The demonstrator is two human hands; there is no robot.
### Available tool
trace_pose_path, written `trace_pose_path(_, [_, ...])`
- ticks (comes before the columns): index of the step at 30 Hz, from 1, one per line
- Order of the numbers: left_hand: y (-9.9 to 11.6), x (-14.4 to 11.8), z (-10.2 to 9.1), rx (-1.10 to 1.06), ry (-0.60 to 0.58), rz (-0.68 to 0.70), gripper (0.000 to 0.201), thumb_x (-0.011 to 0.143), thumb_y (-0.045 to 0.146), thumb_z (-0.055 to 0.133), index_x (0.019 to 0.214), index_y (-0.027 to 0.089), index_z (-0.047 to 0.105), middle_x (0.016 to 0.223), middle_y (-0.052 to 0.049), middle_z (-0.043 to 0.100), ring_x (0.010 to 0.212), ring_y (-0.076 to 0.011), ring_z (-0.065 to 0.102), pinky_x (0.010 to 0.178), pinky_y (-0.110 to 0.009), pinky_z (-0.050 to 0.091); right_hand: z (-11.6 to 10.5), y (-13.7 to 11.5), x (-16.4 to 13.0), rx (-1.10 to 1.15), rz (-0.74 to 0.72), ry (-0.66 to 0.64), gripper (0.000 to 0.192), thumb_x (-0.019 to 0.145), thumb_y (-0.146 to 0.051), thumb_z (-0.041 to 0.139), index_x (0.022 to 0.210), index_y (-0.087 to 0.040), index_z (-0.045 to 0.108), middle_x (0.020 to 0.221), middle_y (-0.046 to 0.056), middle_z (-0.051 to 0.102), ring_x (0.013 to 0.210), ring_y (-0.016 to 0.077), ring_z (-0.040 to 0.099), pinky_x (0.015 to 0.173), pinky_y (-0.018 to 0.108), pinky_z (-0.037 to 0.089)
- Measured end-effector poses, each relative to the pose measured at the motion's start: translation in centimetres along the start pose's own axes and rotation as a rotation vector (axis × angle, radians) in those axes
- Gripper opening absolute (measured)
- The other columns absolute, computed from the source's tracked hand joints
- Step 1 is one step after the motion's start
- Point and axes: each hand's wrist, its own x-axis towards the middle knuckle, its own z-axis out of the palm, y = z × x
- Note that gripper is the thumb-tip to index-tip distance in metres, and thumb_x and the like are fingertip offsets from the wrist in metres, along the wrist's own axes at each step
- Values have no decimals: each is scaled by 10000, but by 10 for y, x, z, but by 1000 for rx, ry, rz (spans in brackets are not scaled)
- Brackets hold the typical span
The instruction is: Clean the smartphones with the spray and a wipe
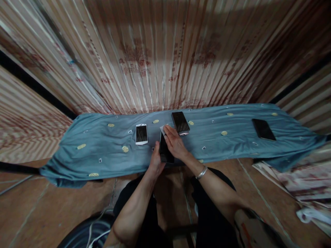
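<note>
Head camera view, looking down at a long worktop (212,148) draped in blue-green fabric with small yellow motifs, where a seated person works with two bare hands. A dark phone (166,154) is at the middle of the near edge, directly before the person, tilted slightly to one side; whether it rests on the fabric or is lifted off it is hard to tell. The left hand (156,160) is curled around its left edge, thumb up along the side, the other fingers mostly hidden. The right hand (175,142) lies over the screen, fingers close together and nearly straight, on a small pale wipe (162,128) at the phone's far end; whether it pinches the wipe or only presses it cannot be seen.

The step in hand looks like wiping the screen. Another stroke would call for a firm left-hand grip and light, flat pressure from the right fingers, with the wipe kept beneath them.

To the left lies a white phone (141,134); just beyond the right hand is a stack of dark phones (180,122); well apart, far right, lies another dark device (263,129)
</note>
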Motion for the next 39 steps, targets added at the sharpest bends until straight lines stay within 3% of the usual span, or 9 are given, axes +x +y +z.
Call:
trace_pose_path(7, [5,2,0,-9,-28,46,458,1042,524,470,1119,174,756,1113,-115,805,1283,-272,682,1080,-387,543,0,-13,-7,48,-65,-89,536,1068,-211,360,1595,-195,462,1654,136,472,1583,228,374,1309,514,341])
trace_pose_path(12, [13,-3,3,-10,22,113,482,1096,447,339,1148,155,718,1088,-92,798,1290,-202,670,1106,-322,512,5,-21,-14,71,-208,-144,540,1009,-84,366,1516,-132,546,1622,163,506,1586,229,365,1302,494,368])
trace_pose_path(17, [18,2,-7,70,122,89,512,1035,591,429,1053,184,739,1092,-93,781,1296,-225,656,1077,-326,533,5,-38,-18,78,-272,-215,514,978,-40,419,1445,-147,607,1537,162,593,1573,243,386,1276,520,420])
trace_pose_path(22, [22,9,-15,68,141,75,566,943,717,517,909,189,719,921,-71,749,1185,-228,701,1023,-304,568,2,-48,-20,55,-321,-221,481,1002,-44,397,1410,-154,626,1488,149,634,1539,234,444,1257,490,457])
trace_pose_path(25, [21,7,-8,43,111,99,572,988,667,470,981,154,724,960,-96,757,1170,-227,707,1063,-336,555,2,-41,-19,20,-335,-214,489,1002,-40,409,1419,-175,625,1503,136,629,1543,232,440,1267,487,446])
trace_pose_path(30, [14,0,6,49,32,103,583,1099,470,277,1212,105,716,1035,-122,790,1222,-231,702,1079,-364,541,-3,-18,-9,-58,-277,-152,447,1032,-83,393,1409,-103,633,1517,186,611,1546,259,436,1270,484,437])
trace_pose_path(35, [5,2,-1,166,-85,62,661,1041,623,391,1273,105,729,1045,-148,806,1100,-302,755,934,-398,611,-11,0,3,-87,-184,-102,472,1007,-52,393,1401,-128,642,1523,176,605,1554,260,424,1295,505,389])
trace_pose_path(39, [2,3,-5,220,-77,77,657,1027,633,424,1299,117,727,1031,-143,811,1010,-301,776,838,-388,639,-12,6,7,-61,-149,-83,491,1000,-53,364,1399,-130,642,1518,180,604,1547,260,430,1289,521,391])
